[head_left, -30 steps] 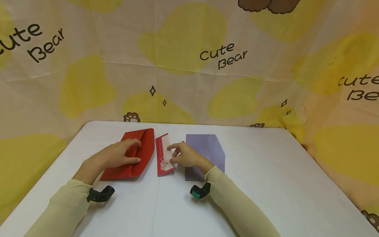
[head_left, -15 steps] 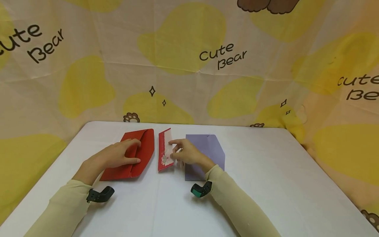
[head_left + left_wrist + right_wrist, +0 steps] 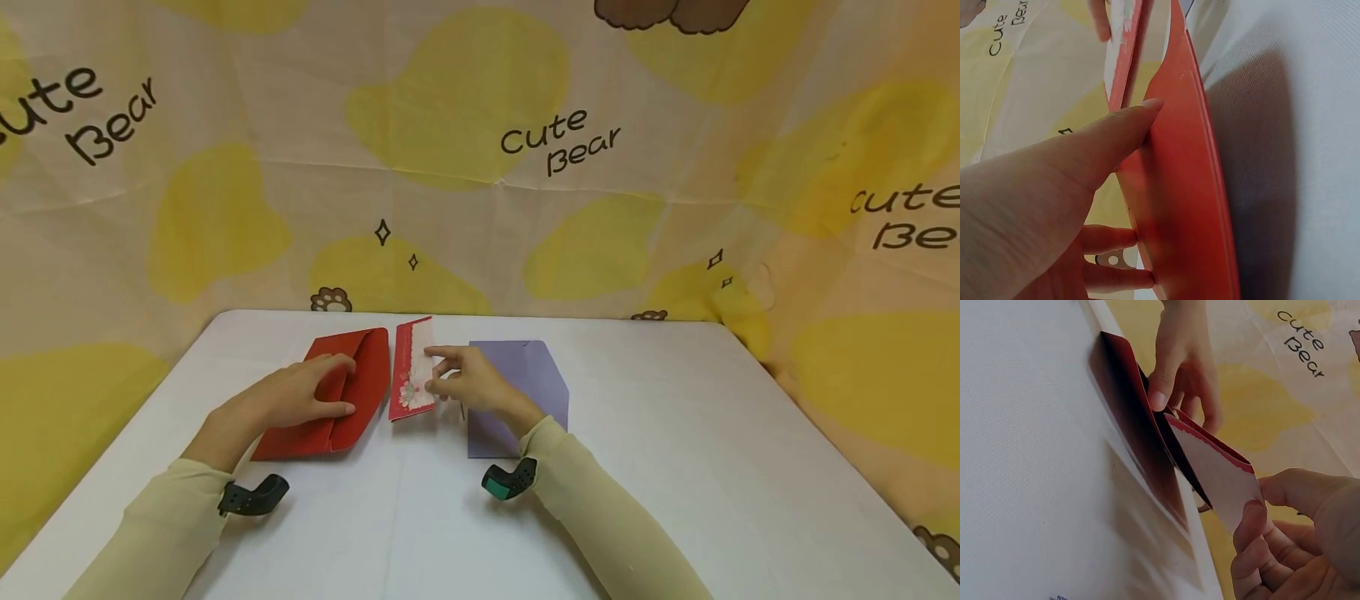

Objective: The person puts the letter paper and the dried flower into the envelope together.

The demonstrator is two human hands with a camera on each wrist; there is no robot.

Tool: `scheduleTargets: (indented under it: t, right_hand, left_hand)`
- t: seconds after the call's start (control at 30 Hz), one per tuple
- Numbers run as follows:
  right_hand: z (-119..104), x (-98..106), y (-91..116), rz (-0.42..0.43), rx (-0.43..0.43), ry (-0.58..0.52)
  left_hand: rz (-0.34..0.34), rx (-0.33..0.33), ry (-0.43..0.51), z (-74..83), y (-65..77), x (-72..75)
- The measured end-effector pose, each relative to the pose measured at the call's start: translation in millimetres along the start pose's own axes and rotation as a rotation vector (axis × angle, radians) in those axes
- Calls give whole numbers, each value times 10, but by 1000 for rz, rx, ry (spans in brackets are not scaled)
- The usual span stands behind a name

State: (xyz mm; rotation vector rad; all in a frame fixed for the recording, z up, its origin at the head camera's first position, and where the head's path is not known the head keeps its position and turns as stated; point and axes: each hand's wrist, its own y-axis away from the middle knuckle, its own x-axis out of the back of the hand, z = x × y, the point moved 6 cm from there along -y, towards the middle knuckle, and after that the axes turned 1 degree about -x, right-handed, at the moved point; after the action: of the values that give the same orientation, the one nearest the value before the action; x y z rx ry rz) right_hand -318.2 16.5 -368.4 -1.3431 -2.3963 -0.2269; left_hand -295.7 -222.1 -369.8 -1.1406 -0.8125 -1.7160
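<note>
A red paper envelope [image 3: 366, 387] with its flap unfolded lies at the left of the table. My left hand [image 3: 307, 390] holds it near its mouth, the thumb [image 3: 1138, 115] on the red paper and the fingers curled at the edge. Between the envelopes, my right hand [image 3: 472, 379] pinches the right edge of a folded red-and-white greeting card [image 3: 412, 371] with a flower print. The card is raised and tilted. In the right wrist view, the card [image 3: 1213, 465] reaches the envelope's mouth [image 3: 1141, 394]; whether its edge is inside cannot be told.
A purple envelope [image 3: 528, 375] lies flat under and beside my right wrist. The white table [image 3: 675, 458] ends at a patterned cloth [image 3: 450, 167] hanging behind it. Each wrist wears a dark device, one at the left [image 3: 255, 495] and one at the right [image 3: 510, 481].
The card has risen away from me, then shifted left toward the red envelope, my right hand moving with it. My left hand and the red envelope have stayed nearly still.
</note>
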Motion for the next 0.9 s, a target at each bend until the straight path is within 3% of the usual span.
scheduleTargets:
  t: [0.37,0.9]
  right_hand:
    - [-77,-94,-5,-50,39,-29]
    - [-20,-277,-18,-100,46,-56]
  left_hand:
    - [3,5,-10,-1,17,-3]
    - [21,-22,-38,20,2,-11]
